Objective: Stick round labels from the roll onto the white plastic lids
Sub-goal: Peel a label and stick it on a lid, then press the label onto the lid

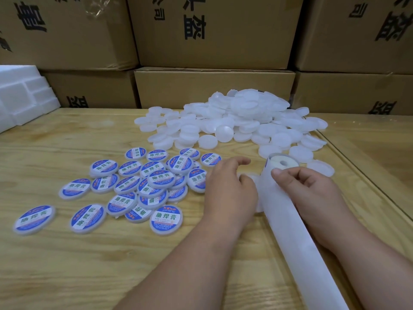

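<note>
Near the desk's right edge the label roll (282,164) is pinched by the right hand (308,189), the left hand (230,189) loosely curled beside it, cannot tell whether holding; thin floppy backing, best taken by its edges.

Both our forearms reach forward, bare, side by side. Our left hand (231,186) lies palm down, fingers loosely curled, index finger stretched ahead. Our right hand (308,189) has fingers curled, thumb tip forward in a pinching grip.
</note>
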A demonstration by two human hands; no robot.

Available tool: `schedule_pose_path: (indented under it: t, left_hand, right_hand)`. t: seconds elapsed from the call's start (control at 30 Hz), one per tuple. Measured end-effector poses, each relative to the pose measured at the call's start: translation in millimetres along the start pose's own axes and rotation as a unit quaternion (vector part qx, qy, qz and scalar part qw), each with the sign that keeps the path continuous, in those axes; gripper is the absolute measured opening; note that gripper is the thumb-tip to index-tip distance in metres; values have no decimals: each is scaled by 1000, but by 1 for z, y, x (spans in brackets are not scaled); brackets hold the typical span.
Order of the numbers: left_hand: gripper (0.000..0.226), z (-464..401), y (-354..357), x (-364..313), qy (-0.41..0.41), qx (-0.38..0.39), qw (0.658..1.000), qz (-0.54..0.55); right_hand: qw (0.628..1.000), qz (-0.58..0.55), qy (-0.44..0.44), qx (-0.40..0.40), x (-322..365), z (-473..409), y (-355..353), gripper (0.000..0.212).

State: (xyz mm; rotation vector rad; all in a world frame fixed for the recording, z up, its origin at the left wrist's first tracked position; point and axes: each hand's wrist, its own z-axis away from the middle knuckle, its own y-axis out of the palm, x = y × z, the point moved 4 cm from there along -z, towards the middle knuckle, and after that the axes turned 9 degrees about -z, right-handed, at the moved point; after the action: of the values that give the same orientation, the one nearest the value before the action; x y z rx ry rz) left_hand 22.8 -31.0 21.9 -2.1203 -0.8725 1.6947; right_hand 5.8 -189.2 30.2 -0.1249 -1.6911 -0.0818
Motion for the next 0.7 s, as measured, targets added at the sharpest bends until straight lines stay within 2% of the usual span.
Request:
schedule_pose_path:
  t: [0.07,0.2,0.43,0.6,0.7]
  left_hand:
    - [43,3,2,-2,21,22,994,-104]
    - [52,5,3,-2,9,54,984,-168]
    - [55,6,3,0,2,72,977,-200]
    - [52,5,5,2,12,69,978,-195]
    - [51,4,8,2,25,79,979,-184]
  right_hand:
    - [1000,24,2,-6,-4,-3,-2,12]
    - [998,48,18,-28,-10,-6,-7,11]
    - [998,44,44,-32,-11,-5,-9,13]
    - [996,52,70,0,-8,-6,-15,27]
    - [995,48,86,3,-6,-8,-24,15]
